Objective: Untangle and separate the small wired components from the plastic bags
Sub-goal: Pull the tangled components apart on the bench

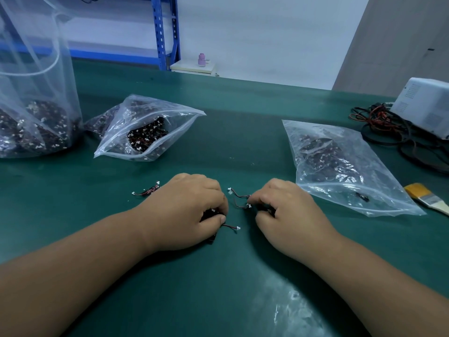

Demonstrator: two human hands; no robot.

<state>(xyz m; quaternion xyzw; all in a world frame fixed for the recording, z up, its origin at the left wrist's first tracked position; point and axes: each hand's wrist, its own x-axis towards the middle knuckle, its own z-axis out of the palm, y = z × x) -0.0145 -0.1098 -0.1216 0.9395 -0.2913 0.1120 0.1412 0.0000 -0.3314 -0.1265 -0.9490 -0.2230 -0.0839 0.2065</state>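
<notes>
Gripping wired components [239, 197] in curled fingers [211, 190]: left hand [189, 210], right hand [289, 212]; four plastic bags [345, 161].

Left hand [192, 210] curled on green mat [243, 132], gripping wired component [230, 226]; white plug sticks out toward right hand [284, 210]. Right hand pinches tangled wires [239, 199] lying between hands. Loose piece [147, 190] lies just left of left hand. Three clear bags hold components: tall bag [36, 105] far left, open bag [145, 132] beside it, flat bag [340, 166] just right of right hand. Brush [427, 197], white box [425, 105], cable heap [388, 132] at right edge.
</notes>
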